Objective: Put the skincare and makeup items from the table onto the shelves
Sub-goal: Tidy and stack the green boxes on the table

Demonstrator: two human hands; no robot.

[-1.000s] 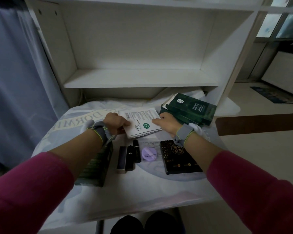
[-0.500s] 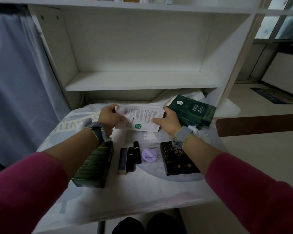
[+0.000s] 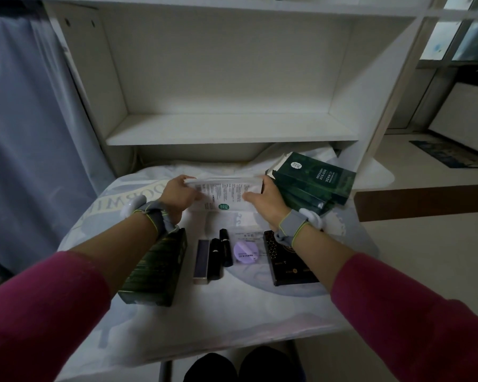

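Head view, black palette (image 3: 287,267) partly hidden, sachets (image 3: 226,192) blurred

White shelf (image 3: 232,128); dark green boxes (image 3: 312,179); lilac puff (image 3: 246,250); magenta sleeves (image 3: 411,312).

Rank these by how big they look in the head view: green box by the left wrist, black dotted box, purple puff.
1. green box
2. black dotted box; both boxes are partly hidden, so this order is less sure
3. purple puff, clearly smallest
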